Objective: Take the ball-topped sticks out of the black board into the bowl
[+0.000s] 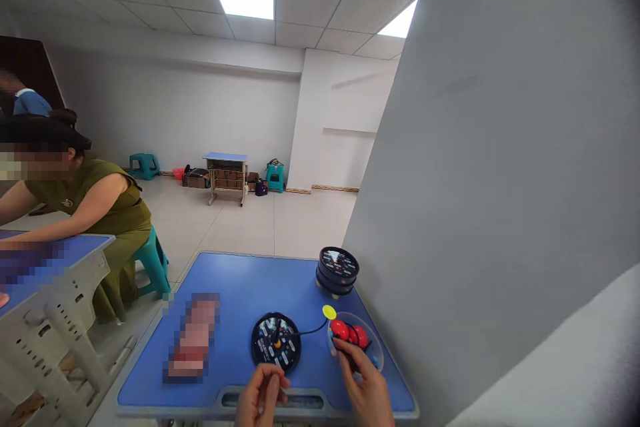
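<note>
My left hand point(262, 395) is at the desk's front edge, just below a round black disc point(276, 341) with small printed labels. Its thumb and fingers are pinched together; whatever they hold, if anything, is too small to make out. At the clear plastic bowl point(381, 355), my right hand point(369, 383) has its thumb and index finger curled close together at the bowl's near left side. What lies between those fingers is hidden. Shiny red balls point(340, 329) fill part of the bowl. A yellow disc-shaped piece point(329, 312) on a thin black stem or cord reaches toward the black disc.
More black discs point(337, 270) stand stacked at the blue desk's point(240, 280) back right corner. A blurred flat item point(193, 340) lies on the left. A grey wall point(475, 180) rises close on the right. Another person point(95, 213) sits at a desk to the left.
</note>
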{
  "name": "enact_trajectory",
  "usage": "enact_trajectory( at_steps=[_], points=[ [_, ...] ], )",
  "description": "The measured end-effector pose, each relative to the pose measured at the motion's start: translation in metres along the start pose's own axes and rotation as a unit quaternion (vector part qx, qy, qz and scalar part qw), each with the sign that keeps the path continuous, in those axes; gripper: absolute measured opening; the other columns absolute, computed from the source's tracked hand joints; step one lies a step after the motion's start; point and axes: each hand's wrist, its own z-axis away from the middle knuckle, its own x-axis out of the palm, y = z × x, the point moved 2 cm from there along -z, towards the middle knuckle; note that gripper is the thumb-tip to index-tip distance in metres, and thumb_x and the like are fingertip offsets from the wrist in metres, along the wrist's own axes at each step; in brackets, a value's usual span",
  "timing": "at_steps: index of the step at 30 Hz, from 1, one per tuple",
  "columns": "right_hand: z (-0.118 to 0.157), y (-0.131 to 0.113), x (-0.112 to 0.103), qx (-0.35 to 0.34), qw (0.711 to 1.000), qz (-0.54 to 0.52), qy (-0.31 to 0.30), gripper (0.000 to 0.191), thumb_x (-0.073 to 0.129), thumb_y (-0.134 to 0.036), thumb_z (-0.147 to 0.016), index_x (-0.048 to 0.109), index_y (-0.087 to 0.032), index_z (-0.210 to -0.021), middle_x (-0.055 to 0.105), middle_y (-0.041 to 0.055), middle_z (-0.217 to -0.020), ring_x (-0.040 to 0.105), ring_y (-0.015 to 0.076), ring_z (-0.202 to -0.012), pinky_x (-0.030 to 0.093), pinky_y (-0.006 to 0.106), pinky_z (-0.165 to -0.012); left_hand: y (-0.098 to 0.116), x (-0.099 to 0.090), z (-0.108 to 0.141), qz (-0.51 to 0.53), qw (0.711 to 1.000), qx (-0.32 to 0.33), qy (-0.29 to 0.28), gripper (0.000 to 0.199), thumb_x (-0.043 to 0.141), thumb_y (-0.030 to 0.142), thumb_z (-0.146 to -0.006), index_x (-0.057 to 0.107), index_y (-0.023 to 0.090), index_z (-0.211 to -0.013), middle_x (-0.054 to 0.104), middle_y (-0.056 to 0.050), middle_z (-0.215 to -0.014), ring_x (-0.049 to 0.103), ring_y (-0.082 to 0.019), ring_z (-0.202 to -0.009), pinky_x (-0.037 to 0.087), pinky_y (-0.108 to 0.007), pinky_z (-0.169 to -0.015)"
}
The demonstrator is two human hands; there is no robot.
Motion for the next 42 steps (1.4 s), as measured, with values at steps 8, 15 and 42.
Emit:
enact_trajectory(
  at_steps=[8, 15, 42],
  points=[
    [-0.009, -0.030, 0.064, -0.145, 0.951, 0.202, -0.182, 0.039, 0.039, -0.023, -0.100, 0.075, -0.025, -0.115, 0.078, 0.0084, -0.116, 0.079, 0.0215, -0.085, 0.061, 0.028, -0.071, 0.015, 0.005, -0.061, -0.373, 0.916, 0.130, -0.070, 0.023, 0.053, 0.014, -0.084, 0.071, 0.021, -0.097, 0.074, -0.014, -0.108, 0.066, -0.034, -0.108, 0.048, -0.042, -0.094],
    [-0.024, -0.023, 0.098, -0.203, 0.903, 0.333, -0.182, 0.038, 0.050, -0.002, -0.089, 0.076, -0.027, -0.102, 0.080, 0.0047, -0.098, 0.077, 0.0184, -0.060, 0.045, 0.022, -0.046, 0.006, 0.021, -0.077, -0.450, 0.886, 0.091, -0.057, 0.048, 0.051, -0.004, -0.078, 0.064, 0.013, -0.121, 0.073, -0.018, -0.120, 0.066, -0.031, -0.114, 0.047, -0.036, -0.096],
    [-0.038, -0.050, 0.091, -0.311, 0.860, 0.391, -0.100, 0.035, 0.057, 0.005, -0.087, 0.066, -0.024, -0.104, 0.076, 0.0033, -0.098, 0.075, 0.0183, -0.077, 0.048, 0.027, -0.066, 0.011, 0.027, -0.087, -0.668, 0.739, 0.030, -0.084, 0.038, 0.047, 0.015, -0.102, 0.061, 0.022, -0.137, 0.072, -0.012, -0.127, 0.077, -0.025, -0.098, 0.056, -0.032, -0.074]
  ],
)
